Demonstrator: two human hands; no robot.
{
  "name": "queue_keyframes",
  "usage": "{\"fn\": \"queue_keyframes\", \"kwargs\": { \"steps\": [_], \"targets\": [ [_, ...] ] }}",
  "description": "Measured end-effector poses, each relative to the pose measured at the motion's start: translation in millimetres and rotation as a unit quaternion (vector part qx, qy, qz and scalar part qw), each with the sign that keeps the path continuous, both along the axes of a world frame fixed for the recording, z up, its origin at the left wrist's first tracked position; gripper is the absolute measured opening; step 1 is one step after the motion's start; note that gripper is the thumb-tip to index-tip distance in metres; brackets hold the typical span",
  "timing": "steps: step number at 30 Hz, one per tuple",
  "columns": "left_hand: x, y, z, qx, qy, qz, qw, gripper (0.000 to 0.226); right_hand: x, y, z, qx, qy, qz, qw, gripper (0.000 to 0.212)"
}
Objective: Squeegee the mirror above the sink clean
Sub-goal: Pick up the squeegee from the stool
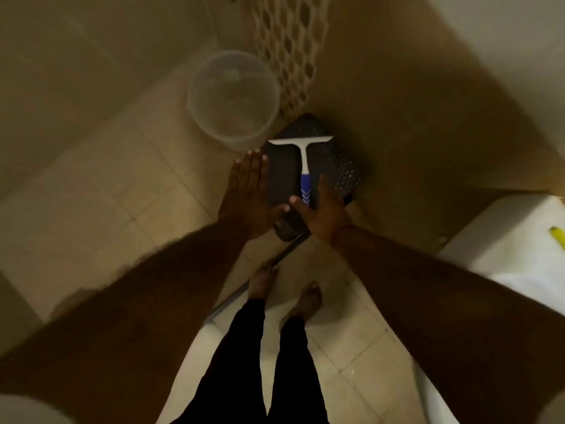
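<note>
The squeegee (301, 166) lies flat on a dark perforated stool (342, 169) in the corner of a tiled bathroom floor (122, 194), its white blade end pointing away from the person and its blue grip toward them. A clear plastic bucket (234, 99) stands just beside the stool on the left.

It looks like a light plastic tool: a stiff T-shaped frame, probably with a soft rubber edge along the blade, though that edge is too small to make out here. It should lift with one hand and little effort. The blue grip with its white chevron ridges is the place to take it; the ridges should help if the handle is wet. The blade is best left untouched so it stays clean and straight for the mirror.

Both hands are empty with fingers spread. The right hand (324, 212) hovers over the near end of the blue grip, thumb to its left and fingers to its right, so the handle sits between them; whether skin touches it yet I cannot tell. The left hand (249, 191) is held flat, just left of the handle over the stool's edge, well short of the blade.

The mirror and sink are not in view.
</note>
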State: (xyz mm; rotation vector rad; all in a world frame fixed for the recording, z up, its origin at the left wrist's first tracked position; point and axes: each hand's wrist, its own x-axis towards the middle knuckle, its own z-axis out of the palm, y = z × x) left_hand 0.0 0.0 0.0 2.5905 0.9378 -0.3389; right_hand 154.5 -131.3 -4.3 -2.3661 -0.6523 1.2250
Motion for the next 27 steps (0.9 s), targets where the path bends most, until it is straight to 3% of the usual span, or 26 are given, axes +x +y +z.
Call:
{"fn": "queue_keyframes", "kwargs": {
  "steps": [2, 6, 9, 16, 22, 25, 27],
  "targets": [
    [7, 3, -21, 0.008, 0.037, -0.024, 0.999, 0.124, 5, 13, -26, 0.003, 0.024, -0.062, 0.998, 0.107],
    [3, 3, -74, 0.01, 0.017, -0.049, 0.999, 0.124, 20, 25, -92, -0.03, 0.007, -0.129, 0.991, 0.092],
    [-2, 2, -100, 0.015, 0.011, -0.045, 0.999, 0.123, 27, 39, -102, -0.025, -0.006, -0.136, 0.99, 0.063],
    [-14, 4, -116, 0.017, -0.013, -0.061, 0.998, 0.121, 23, 58, -105, -0.039, 0.01, -0.117, 0.992, 0.046],
    [-20, 9, -89, 0.035, -0.007, -0.07, 0.997, 0.119, 21, 55, -85, -0.031, 0.082, -0.217, 0.972, 0.05],
    [-20, 9, -63, 0.044, -0.032, -0.076, 0.996, 0.117, 15, 50, -48, 0.049, 0.007, -0.247, 0.968, 0.043],
    [-18, 8, -42, 0.057, -0.046, -0.071, 0.995, 0.114, 11, 44, -26, 0.094, -0.034, -0.229, 0.968, 0.058]
  ]
}}
